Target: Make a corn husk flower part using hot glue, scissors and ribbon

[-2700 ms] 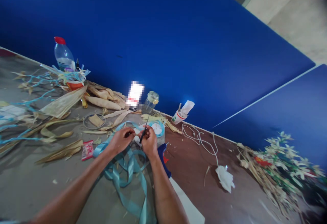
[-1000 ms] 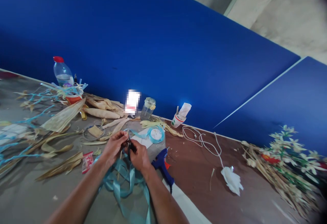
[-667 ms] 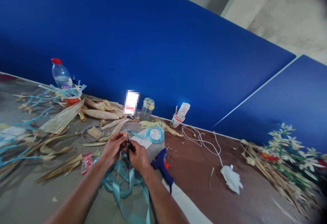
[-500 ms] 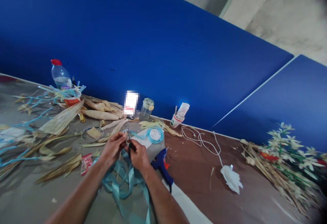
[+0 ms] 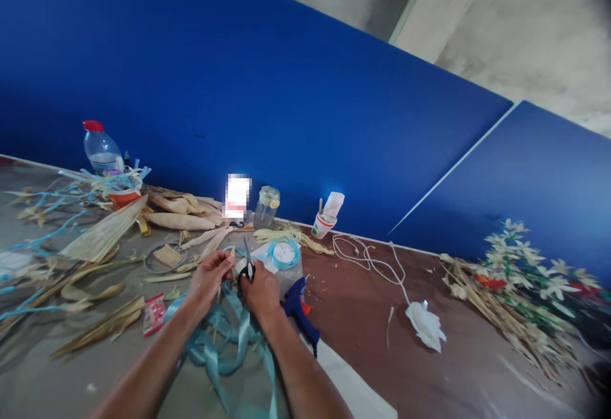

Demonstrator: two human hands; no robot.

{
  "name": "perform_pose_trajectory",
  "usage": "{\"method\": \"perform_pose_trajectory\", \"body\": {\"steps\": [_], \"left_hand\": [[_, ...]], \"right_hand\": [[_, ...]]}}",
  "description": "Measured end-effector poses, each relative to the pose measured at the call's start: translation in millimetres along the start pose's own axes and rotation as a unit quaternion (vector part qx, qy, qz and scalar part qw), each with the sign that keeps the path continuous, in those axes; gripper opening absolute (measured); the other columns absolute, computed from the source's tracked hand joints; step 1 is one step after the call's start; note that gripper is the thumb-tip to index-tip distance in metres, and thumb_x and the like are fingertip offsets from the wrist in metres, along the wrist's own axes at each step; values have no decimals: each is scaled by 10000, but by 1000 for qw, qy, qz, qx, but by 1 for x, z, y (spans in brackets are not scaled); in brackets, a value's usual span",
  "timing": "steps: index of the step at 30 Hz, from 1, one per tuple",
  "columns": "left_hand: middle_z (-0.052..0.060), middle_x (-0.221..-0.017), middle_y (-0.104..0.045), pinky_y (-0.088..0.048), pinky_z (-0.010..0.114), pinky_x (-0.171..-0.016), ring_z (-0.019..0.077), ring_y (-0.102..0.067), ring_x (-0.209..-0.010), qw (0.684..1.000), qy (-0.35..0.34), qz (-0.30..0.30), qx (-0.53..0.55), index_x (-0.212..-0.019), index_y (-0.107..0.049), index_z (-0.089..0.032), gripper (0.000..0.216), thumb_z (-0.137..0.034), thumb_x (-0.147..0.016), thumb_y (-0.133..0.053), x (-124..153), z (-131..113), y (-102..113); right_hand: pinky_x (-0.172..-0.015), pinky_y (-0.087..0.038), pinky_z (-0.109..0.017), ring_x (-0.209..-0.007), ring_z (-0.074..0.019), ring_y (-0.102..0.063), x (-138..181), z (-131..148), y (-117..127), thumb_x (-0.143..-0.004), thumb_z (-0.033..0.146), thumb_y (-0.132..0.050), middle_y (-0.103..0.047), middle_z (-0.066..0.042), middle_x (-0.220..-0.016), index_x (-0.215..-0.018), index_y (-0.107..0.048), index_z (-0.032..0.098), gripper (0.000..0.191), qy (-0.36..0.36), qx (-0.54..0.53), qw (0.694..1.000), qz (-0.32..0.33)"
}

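My left hand [image 5: 210, 277] is closed, pinching a small pale piece [image 5: 232, 254] that looks like corn husk; most of it is hidden by the fingers. Just to its right, my right hand [image 5: 260, 290] grips a pair of scissors [image 5: 247, 271] by the black handles, blades pointing up and away from me. A small gap separates the scissors from the left fingers. Loops of light blue ribbon [image 5: 212, 358] lie beneath both wrists. Beyond the right hand is a roll of the same ribbon [image 5: 285, 253] on its spool.
A blue glue gun [image 5: 301, 317] lies beside my right forearm. Dried husks [image 5: 184, 220], a red candy packet [image 5: 154, 314] and a bottle [image 5: 101, 151] are at left. Behind stand a glass jar [image 5: 266, 209] and a cup [image 5: 323, 224]. White flowers [image 5: 520, 247] lie far right.
My hands have moved slightly apart, and the scissors have come away from the left fingers, their handles now showing more. The whole view has shifted a little.
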State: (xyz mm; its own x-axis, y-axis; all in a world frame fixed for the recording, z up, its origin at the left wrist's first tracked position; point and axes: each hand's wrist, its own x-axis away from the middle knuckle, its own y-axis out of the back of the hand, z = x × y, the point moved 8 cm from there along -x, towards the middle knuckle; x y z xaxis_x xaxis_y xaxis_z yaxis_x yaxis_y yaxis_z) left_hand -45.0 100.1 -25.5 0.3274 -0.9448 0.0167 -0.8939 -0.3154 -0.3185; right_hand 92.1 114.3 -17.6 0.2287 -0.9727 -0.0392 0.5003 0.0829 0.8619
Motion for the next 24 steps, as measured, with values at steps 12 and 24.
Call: {"method": "perform_pose_trajectory", "body": {"steps": [12, 24], "left_hand": [[-43, -531, -512, -340, 222, -464, 101, -442, -470, 988, -71, 14, -136, -708, -601, -168, 343, -502, -650, -656, 2, -7, -8], [2, -642, -603, -463, 261, -556, 160, -549, -606, 983, -56, -16, -172, -774, -644, -170, 437, -571, -603, -667, -1, -4, 0]], "right_hand": [[-709, -487, -350, -899, -279, -664, 8, 16, 13, -823, 412, -493, -690, -148, -970, -1145, -522, 153, 414, 53, 125, 991, 12], [-706, -519, -378, -895, -299, -665, 8, 25, 10, -859, 411, -465, -691, -168, -941, -1031, -612, 134, 357, 57, 130, 989, 32]]}}
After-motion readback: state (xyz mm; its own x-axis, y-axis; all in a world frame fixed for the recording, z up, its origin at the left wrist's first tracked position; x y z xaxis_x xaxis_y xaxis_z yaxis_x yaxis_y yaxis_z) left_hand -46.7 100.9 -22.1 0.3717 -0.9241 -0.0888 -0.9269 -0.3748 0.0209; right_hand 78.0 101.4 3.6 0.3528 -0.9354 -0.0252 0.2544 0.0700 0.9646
